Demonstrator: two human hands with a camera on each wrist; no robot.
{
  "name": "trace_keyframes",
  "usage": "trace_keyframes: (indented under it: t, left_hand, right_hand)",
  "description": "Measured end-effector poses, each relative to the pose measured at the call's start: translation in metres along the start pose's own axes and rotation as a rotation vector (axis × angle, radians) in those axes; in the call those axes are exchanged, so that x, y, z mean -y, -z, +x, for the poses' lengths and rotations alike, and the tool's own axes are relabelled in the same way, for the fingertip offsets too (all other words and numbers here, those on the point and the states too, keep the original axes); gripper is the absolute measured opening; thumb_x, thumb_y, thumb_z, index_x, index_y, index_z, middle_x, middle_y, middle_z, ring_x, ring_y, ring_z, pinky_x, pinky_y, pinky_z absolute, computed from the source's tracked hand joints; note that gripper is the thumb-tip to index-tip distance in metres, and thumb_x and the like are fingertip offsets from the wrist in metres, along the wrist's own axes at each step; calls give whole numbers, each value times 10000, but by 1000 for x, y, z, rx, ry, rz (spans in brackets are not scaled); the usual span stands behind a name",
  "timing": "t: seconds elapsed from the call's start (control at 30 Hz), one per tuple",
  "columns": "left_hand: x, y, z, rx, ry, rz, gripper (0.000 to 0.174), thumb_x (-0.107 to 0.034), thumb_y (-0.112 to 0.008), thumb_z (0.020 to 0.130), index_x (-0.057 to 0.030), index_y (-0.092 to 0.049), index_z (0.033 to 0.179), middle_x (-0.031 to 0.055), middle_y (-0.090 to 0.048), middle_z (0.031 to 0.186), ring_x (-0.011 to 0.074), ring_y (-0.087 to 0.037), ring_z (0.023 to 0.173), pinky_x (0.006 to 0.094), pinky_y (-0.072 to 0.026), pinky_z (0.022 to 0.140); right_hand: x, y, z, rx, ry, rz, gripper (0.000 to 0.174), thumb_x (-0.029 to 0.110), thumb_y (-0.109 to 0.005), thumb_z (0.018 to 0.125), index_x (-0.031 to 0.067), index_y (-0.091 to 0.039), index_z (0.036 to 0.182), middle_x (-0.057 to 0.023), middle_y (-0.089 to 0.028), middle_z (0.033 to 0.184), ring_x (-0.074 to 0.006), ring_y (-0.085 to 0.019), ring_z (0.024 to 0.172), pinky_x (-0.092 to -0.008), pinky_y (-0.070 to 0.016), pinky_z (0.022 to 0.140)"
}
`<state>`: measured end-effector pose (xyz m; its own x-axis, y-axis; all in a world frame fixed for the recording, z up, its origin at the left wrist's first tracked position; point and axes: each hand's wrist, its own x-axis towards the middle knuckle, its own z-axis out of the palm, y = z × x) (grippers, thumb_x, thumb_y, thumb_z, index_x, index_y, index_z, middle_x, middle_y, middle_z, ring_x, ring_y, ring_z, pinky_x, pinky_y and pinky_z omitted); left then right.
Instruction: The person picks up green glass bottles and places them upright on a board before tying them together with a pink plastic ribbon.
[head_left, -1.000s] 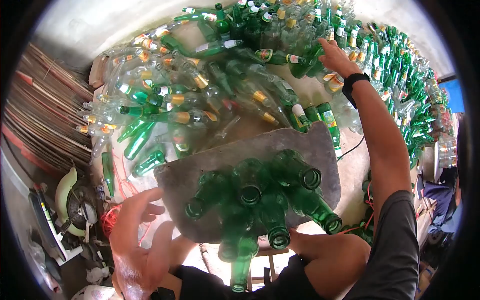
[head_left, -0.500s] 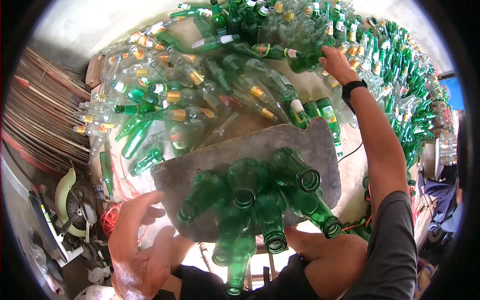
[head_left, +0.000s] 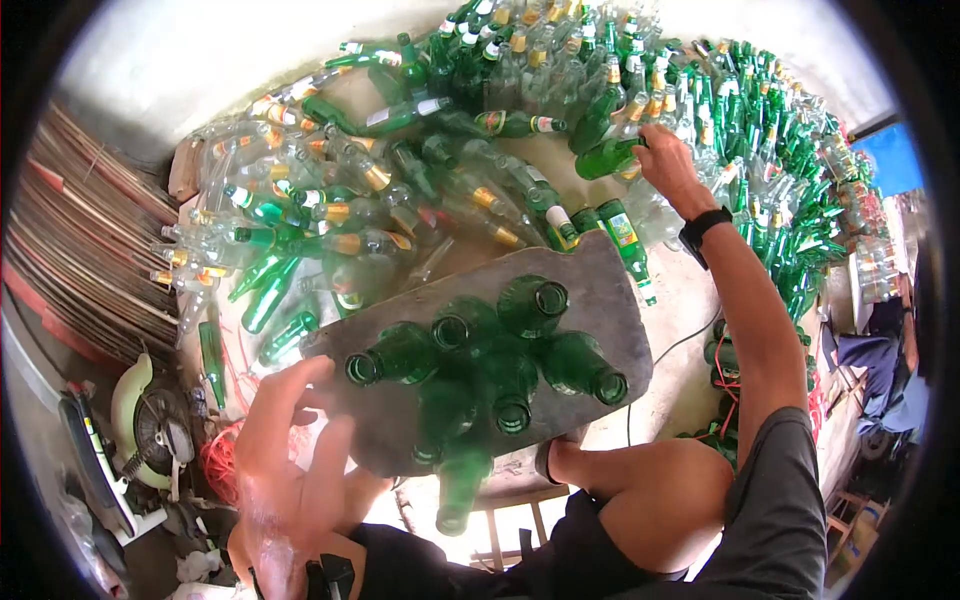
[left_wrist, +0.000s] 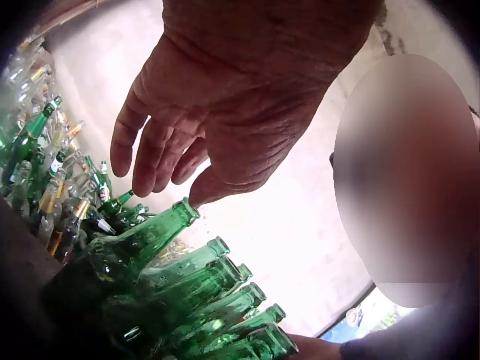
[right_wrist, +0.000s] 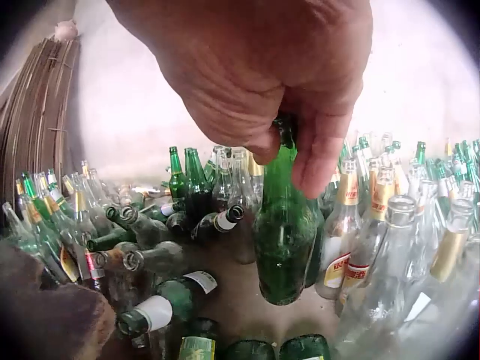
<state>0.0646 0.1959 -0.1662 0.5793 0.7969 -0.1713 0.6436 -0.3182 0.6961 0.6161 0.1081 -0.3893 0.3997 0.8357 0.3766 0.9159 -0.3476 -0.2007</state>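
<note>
My right hand (head_left: 672, 172) pinches the neck of a green bottle (head_left: 606, 158) near the crowd of standing bottles; in the right wrist view the bottle (right_wrist: 283, 240) hangs from the fingers of that hand (right_wrist: 262, 82), base down. Several green bottles (head_left: 590, 370) stand on a dark, rough-edged board (head_left: 390, 310) in front of my body. My left hand (head_left: 290, 470), fingers apart and loosely bent, is beside the board's left edge. In the left wrist view that hand (left_wrist: 225, 112) holds nothing, and its thumb is close to the mouth of a green bottle (left_wrist: 150, 236).
Clear and green bottles (head_left: 370, 215) lie jumbled beyond the board, and many stand upright (head_left: 760, 130) at the back right. Stacked long strips (head_left: 90, 220), a wheeled metal item (head_left: 150, 420) and red string (head_left: 225, 460) are at the left. Tied green bottles (head_left: 725, 370) sit at the right.
The right hand has drawn the green bottle down and away from the standing bottles, its body now in plain sight. The head view has shifted a little. The left hand stays beside the board.
</note>
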Motion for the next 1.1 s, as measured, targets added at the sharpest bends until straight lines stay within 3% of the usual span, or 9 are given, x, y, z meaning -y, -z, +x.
trace_keyframes:
  t: [0.07,0.3,0.47,0.7,0.8,0.87,0.97,1.0,1.1]
  left_hand:
    - [0,0,-2,-3,-7,-14,435,-1,-625,877,-23,-620,1312,104,-657,1224,189,-623,1009,320,-517,840]
    - [5,1,-11,-37,-83,-34,395,-36,-630,921,-33,-622,1316,80,-667,1241,163,-629,1006,296,-519,822]
    - [9,5,-14,-55,-190,-56,381,-70,-642,956,-25,-618,1333,92,-679,1241,163,-643,1006,306,-520,835]
    - [10,2,-14,-105,-262,-127,371,-43,-673,917,29,-630,1279,167,-699,1152,198,-672,876,328,-549,765]
    - [13,2,-14,-107,-263,-127,371,-61,-682,904,36,-641,1260,175,-702,1155,211,-681,871,345,-555,751]
    - [15,3,-14,-81,-224,-63,380,-84,-671,938,-20,-638,1311,98,-710,1215,175,-657,976,316,-545,821]
    - [17,1,-15,-103,-255,-80,370,-98,-681,920,1,-646,1275,142,-710,1186,200,-678,906,337,-547,773]
    - [18,0,-14,-120,-288,-101,370,-108,-689,899,15,-651,1246,181,-710,1160,232,-695,854,362,-549,740]
    - [20,-1,-13,-126,-289,-105,361,-115,-690,900,9,-653,1237,179,-710,1154,235,-701,850,361,-541,734]
  right_hand:
    - [9,22,-11,12,-12,-8,236,79,-690,866,-19,-614,1067,-253,-647,991,-464,-651,934,-523,-533,803]
    - [39,113,-38,-20,-28,-34,240,139,-728,884,24,-667,1085,-212,-668,1017,-427,-674,923,-496,-548,786]
    - [93,205,-60,-40,-20,-24,222,123,-756,883,2,-686,1056,-206,-710,950,-385,-701,822,-431,-561,738]
    - [160,289,-104,193,-96,-52,233,67,-741,884,-20,-680,1092,-177,-674,855,-259,-615,656,-356,-486,620]
    - [182,302,-125,262,0,-12,231,43,-731,878,-32,-667,1087,-158,-649,854,-215,-569,648,-341,-456,607]
    - [203,307,-135,291,19,4,228,21,-729,855,-36,-658,1064,-171,-640,873,-260,-611,685,-360,-471,630]
    - [237,309,-146,363,67,60,236,-1,-744,806,-33,-644,1018,-203,-632,875,-385,-658,790,-425,-506,678]
    - [247,308,-149,366,68,61,236,-1,-744,806,-33,-644,1018,-203,-632,875,-385,-658,790,-425,-506,678]
    - [273,307,-154,455,95,124,219,12,-746,807,-20,-638,995,-183,-615,872,-393,-651,776,-437,-510,675]
